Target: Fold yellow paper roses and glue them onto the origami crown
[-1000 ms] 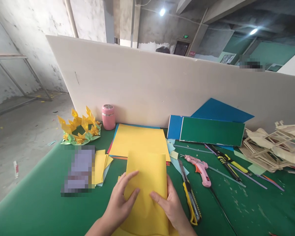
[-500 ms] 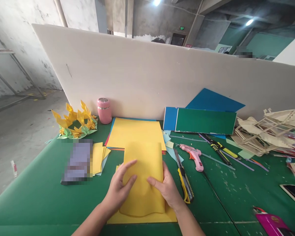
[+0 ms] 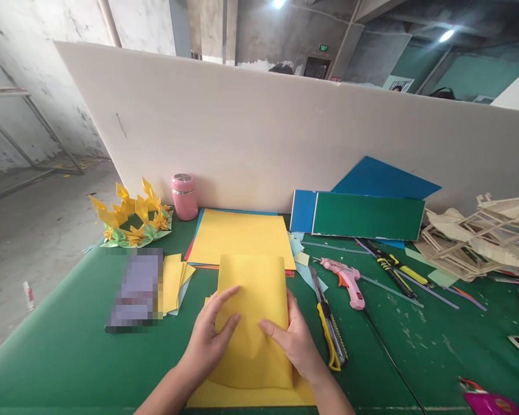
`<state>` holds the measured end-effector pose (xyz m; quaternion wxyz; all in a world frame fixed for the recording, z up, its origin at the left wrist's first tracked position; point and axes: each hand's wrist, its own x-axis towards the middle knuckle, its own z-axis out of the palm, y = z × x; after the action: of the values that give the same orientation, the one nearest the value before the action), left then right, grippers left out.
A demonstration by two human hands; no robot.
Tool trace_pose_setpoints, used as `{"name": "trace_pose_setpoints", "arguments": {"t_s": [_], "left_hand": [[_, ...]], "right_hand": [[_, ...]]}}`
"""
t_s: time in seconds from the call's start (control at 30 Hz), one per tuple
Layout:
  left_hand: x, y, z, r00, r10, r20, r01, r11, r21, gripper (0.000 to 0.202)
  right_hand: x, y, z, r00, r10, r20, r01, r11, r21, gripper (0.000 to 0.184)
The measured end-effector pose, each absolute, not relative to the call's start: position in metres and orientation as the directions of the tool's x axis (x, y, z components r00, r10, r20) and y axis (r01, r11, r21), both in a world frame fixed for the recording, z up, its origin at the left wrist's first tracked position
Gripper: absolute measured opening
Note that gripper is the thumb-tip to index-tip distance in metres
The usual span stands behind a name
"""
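A sheet of yellow paper, bent over into a folded shape with a rounded near edge, is between my two hands. My left hand grips its left side, with thumb and forefinger on the upper face. On the right edge, my right hand has its thumb on top while its other fingers are partly hidden behind the paper. Beneath lies another yellow sheet, flat on the green table. Just right of my right hand is a yellow utility knife.
Stacked coloured paper lies ahead. A pink glue gun and pliers are to the right, near wooden models. At left are a paper crown, a pink flask and yellow paper strips. A pale board stands behind.
Both hands keep hold of the folded yellow paper in nearly the same pose. The view has shifted slightly, so the items on the right sit a little farther right and lower.
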<state>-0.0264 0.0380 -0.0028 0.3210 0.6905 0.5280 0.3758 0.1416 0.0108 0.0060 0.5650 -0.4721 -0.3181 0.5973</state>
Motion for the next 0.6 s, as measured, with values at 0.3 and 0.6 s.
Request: {"name": "trace_pose_setpoints", "arguments": {"t_s": [0.3, 0.6], "left_hand": [[-0.026, 0.041, -0.005, 0.116, 0.978, 0.175, 0.489, -0.209, 0.847, 0.035], [-0.029, 0.045, -0.012, 0.102, 0.982, 0.162, 0.513, -0.191, 0.837, 0.036]], "right_hand": [[0.148, 0.013, 0.002, 0.083, 0.986, -0.141, -0.260, -0.116, -0.959, 0.076], [0.156, 0.018, -0.010, 0.019, 0.997, -0.069, -0.178, -0.065, -0.982, 0.078]]}}
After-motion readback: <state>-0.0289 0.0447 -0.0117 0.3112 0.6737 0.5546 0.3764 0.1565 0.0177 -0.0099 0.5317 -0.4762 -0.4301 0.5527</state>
